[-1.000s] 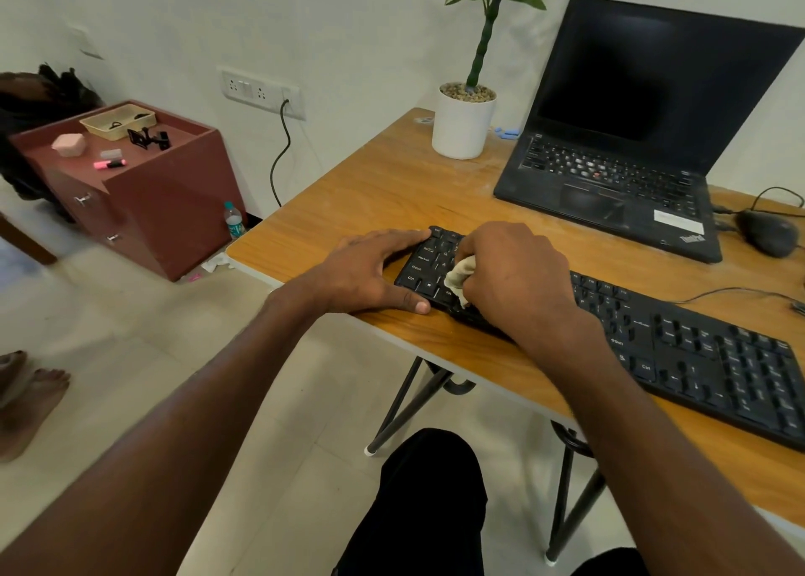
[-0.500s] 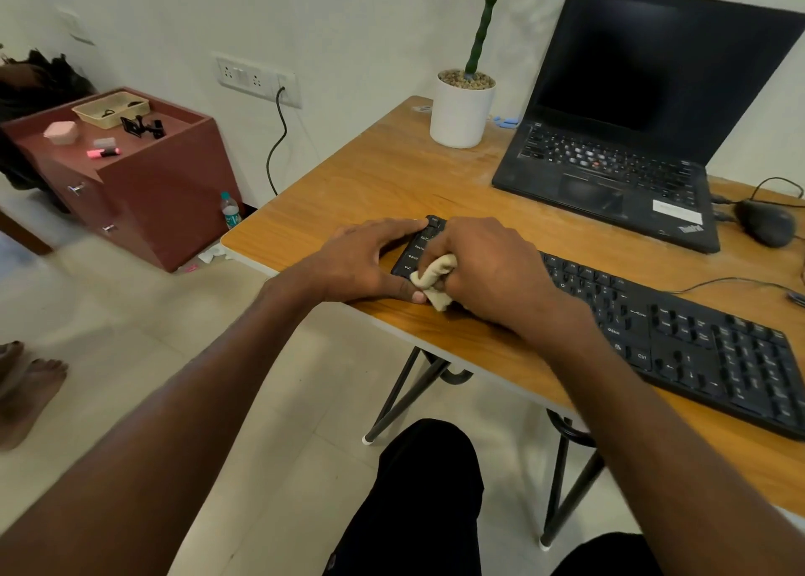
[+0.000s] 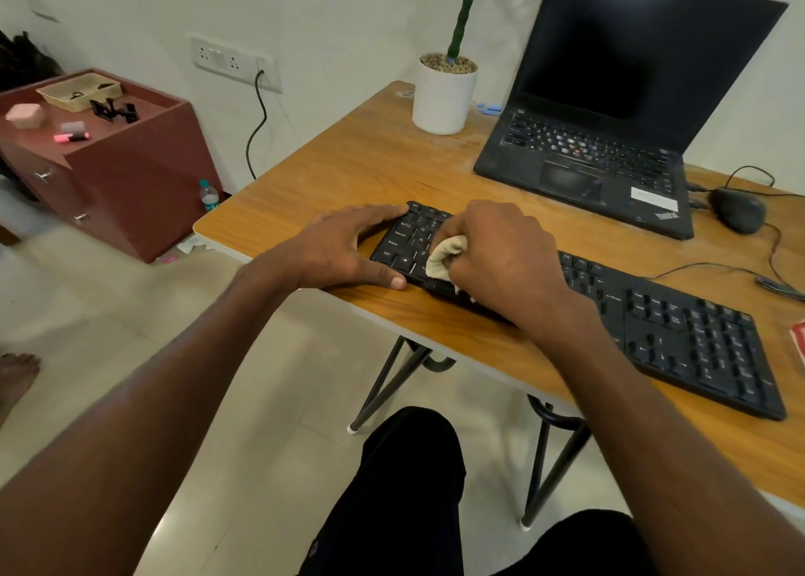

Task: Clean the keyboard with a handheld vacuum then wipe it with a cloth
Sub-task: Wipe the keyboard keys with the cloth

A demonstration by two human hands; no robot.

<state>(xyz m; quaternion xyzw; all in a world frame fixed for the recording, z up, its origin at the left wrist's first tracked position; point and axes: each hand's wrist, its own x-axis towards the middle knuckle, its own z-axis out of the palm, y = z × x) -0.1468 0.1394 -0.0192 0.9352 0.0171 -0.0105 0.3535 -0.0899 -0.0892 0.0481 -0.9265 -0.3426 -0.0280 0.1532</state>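
Nearest the camera, a person's knee in dark trousers (image 3: 405,488) sits below two bare forearms that reach forward over the front edge of a wooden desk (image 3: 348,161). On the desk lies a black keyboard (image 3: 679,336), running from near the middle of the desk out toward the right edge. At its left end the left hand (image 3: 344,249) rests with fingers straight and spread — fingertips on the top left corner, thumb along the front edge, bracing it. Just beside it, the right hand (image 3: 501,257) is curled around a bunched cream cloth (image 3: 444,255) and presses it down on the left-hand keys; a fold of cloth pokes out beside the thumb. No handheld vacuum can be seen. Beyond the keyboard stands an open black laptop (image 3: 610,140) with a dark screen, a black mouse (image 3: 738,209) to its right, and a white plant pot (image 3: 442,96) to its left at the desk's far edge. Off to the left, on the floor — a reddish-brown drawer cabinet (image 3: 130,170) under a wall socket (image 3: 231,61).
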